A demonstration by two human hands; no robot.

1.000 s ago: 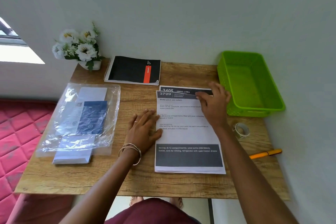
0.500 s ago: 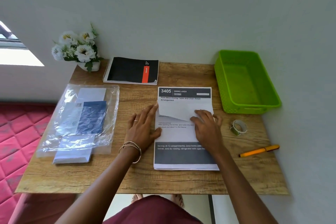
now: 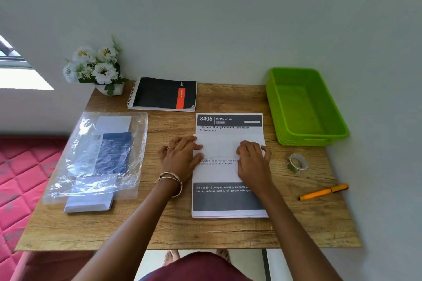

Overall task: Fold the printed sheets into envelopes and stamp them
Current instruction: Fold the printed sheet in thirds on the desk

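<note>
A stack of printed sheets (image 3: 228, 198) lies in the middle of the wooden table (image 3: 228, 232). The top sheet has its upper third folded down, its white back (image 3: 219, 146) facing up. The sheet below it (image 3: 229, 121), headed 3405 Dining Area, shows above the fold. My left hand (image 3: 180, 157) rests on the folded flap's left edge with straight fingers. My right hand (image 3: 252, 162) presses flat on the flap's right part. A clear plastic bag of white and blue envelopes (image 3: 100, 155) lies to the left.
A green plastic basket (image 3: 303, 107) stands at the back right. A roll of tape (image 3: 296, 163) and an orange pen (image 3: 324, 191) lie right of the sheets. A black spiral notebook (image 3: 163, 94) and a pot of white flowers (image 3: 98, 68) sit at the back. A pink mattress (image 3: 20, 178) borders the left.
My right hand pulled the top sheet's upper edge down toward me, and the raised flap now lies flat. My left hand stayed at the sheet's left edge.
</note>
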